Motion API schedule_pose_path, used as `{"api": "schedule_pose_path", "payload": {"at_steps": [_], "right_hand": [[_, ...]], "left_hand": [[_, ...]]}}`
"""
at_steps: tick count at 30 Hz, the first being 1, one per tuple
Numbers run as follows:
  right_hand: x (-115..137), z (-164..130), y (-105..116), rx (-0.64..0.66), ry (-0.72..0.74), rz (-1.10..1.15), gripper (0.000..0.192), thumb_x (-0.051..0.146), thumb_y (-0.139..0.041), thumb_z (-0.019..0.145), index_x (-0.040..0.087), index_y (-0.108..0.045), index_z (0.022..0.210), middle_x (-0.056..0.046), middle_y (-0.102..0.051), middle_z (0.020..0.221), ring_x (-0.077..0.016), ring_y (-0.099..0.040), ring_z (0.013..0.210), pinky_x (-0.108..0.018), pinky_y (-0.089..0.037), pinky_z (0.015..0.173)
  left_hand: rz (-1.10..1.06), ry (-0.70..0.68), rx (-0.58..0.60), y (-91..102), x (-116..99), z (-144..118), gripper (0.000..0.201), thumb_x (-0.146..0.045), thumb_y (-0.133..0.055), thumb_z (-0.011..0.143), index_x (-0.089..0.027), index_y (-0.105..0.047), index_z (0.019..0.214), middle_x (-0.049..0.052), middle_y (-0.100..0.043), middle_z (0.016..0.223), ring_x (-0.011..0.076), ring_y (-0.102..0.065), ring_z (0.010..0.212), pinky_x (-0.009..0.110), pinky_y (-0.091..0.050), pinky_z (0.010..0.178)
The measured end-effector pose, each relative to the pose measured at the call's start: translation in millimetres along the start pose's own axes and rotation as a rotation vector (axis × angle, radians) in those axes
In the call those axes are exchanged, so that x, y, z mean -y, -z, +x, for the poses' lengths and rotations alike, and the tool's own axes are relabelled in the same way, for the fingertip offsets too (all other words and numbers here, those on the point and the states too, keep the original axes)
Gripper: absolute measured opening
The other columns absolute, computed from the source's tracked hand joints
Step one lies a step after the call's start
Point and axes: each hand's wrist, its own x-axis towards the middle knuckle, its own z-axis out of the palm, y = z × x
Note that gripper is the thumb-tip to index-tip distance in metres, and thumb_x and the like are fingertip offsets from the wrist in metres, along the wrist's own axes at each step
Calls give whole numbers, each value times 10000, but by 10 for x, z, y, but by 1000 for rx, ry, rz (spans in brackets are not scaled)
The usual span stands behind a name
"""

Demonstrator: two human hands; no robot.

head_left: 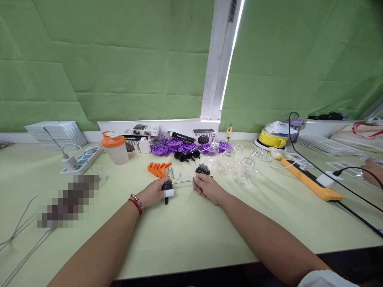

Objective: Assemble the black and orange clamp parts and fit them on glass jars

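Observation:
My left hand [153,194] is closed on a black plastic part [166,186] with a short stem pointing down. A white wrap covers one of its fingers. From this part a thin metal rod [183,181] runs sideways to my right hand [207,188], whose fingers are pinched at its far end. The tip of the rod is hidden by the fingers. Just beyond my hands lie orange angled brackets [159,169], long screws [170,172] and a few tiny screws [180,175]. Black pins with springs [203,169] are close to my right hand.
Purple wheel-shaped parts [175,145] and black stemmed parts [187,156] lie before cup holder boxes [136,144]. Several clear cups [241,175] stand right of centre. An orange-lidded shaker [115,148], a power strip [314,181] and cables flank the work. Another person's hand [372,172] is far right.

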Motion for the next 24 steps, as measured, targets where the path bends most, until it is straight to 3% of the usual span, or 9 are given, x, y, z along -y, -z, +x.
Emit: {"api": "schedule_pose_path", "payload": {"at_steps": [6,13,19,24], "right_hand": [[-44,37,18,-10,6,22,293,437,-480,834,174,-471,705,30,-512,537,-44,-346,384,-184,-257,381],[-131,73,66,42,50,51,219,375,-574,769,209,-473,869,24,-564,675,-53,-405,447,-176,-286,394],[-135,74,54,38,60,43,207,386,-558,776,202,-468,804,26,-557,665,-49,-391,437,-177,-267,388],[-86,48,39,30,45,15,247,414,-533,800,186,-462,736,45,-503,543,-48,-353,395,-187,-260,389]], "left_hand": [[-8,3,-1,0,1,-1,431,-538,-551,714,-203,-532,986,4,-507,789,174,-452,712,286,-395,656],[-8,-2,-5,-6,16,9,441,-549,-562,708,-206,-536,986,0,-518,795,173,-456,712,281,-391,656],[-12,4,-5,-2,-2,2,408,-516,-574,711,-208,-530,975,-4,-504,793,172,-449,717,281,-388,665],[-7,2,7,0,-3,0,375,-493,-574,722,-211,-522,963,-4,-502,794,173,-448,720,279,-385,660]]}}
